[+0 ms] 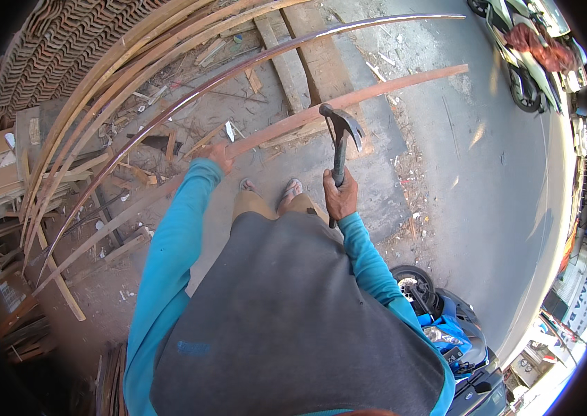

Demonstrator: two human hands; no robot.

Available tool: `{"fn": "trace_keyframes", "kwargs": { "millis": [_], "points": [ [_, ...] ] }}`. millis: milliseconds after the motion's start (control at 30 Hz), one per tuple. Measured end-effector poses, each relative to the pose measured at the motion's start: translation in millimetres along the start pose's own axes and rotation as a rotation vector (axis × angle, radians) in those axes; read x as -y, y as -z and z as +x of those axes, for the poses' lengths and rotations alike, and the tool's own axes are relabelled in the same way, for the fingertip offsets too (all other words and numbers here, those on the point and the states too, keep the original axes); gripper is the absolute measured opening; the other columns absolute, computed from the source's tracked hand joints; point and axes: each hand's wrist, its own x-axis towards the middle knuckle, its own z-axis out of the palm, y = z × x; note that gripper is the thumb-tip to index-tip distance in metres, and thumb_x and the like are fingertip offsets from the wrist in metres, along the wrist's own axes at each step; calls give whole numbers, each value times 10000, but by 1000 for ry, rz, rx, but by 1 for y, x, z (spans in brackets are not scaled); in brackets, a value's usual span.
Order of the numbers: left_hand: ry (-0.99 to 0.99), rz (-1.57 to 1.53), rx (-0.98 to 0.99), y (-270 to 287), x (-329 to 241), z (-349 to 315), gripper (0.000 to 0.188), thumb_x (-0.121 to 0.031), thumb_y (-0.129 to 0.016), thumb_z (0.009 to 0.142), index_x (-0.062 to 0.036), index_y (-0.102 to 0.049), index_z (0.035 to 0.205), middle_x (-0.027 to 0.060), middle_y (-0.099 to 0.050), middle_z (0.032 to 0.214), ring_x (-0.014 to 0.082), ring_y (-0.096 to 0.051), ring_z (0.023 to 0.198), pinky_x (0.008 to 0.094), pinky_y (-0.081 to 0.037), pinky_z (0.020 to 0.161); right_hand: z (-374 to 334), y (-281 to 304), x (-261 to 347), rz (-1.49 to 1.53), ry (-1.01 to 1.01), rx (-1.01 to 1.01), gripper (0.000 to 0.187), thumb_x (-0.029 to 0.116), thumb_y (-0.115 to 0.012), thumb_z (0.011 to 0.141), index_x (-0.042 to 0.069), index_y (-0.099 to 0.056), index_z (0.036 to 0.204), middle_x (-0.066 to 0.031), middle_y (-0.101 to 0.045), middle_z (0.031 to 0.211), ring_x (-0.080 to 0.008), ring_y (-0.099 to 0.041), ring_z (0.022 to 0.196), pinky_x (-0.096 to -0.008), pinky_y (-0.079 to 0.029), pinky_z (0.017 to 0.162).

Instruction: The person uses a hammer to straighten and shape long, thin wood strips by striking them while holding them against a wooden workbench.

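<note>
My right hand (341, 196) is wrapped round the handle of a claw hammer (340, 149), held up in front of me with its dark head at the top. To the left, my left hand (218, 157) grips a long reddish wooden plank (286, 126) that runs from the lower left to the upper right. Part of that hand's fingers is hidden by the plank and the sleeve. Beyond it lies another long strip, thin and dark with a pale edge (266, 55), not touched by either hand.
Several long planks (109, 76) lie on the left, beside stacked roof tiles (64, 48). Wood scraps (168, 142) litter the ground. Thick boards (311, 62) lie ahead. A blue motorbike (446, 326) stands at lower right; a white one (533, 55) is across the grey road (495, 208).
</note>
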Motion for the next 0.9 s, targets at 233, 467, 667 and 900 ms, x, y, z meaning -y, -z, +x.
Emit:
{"fn": "trace_keyframes", "kwargs": {
  "millis": [233, 467, 667, 900],
  "points": [
    [2, 0, 56, 3, 0, 4, 475, -365, -684, 802, -84, -601, 1176, 240, -665, 1121, 432, -628, 1069, 509, -507, 914, 23, -7, -33, -190, 68, 53, 387, 357, -637, 893, -6, -549, 791, -128, -509, 625, -240, -495, 584, -416, -432, 598],
    [-101, -219, -28, -20, 16, 5, 672, -513, -675, 840, -34, -529, 1289, 234, -620, 1220, 425, -569, 1168, 501, -438, 1002, 18, 28, 41, -134, 43, 162, 478, 442, -568, 960, -19, -527, 841, -150, -540, 653, -252, -542, 619, -409, -448, 609],
    [-159, -124, -463, -42, 1, -19, 474, -380, -785, 751, -80, -591, 1063, 122, -663, 1016, 350, -619, 962, 508, -443, 819, 13, 44, 104, -196, 131, 203, 457, 436, -532, 990, -7, -514, 878, -109, -508, 611, -193, -503, 571, -367, -433, 565],
    [-195, -91, -631, -39, -5, -23, 399, -367, -781, 744, -121, -576, 982, 99, -631, 904, 322, -616, 912, 522, -437, 830, 17, 42, 90, -267, 92, 228, 456, 435, -551, 985, -3, -522, 862, -95, -511, 613, -169, -494, 577, -356, -425, 553]
  ]
}}
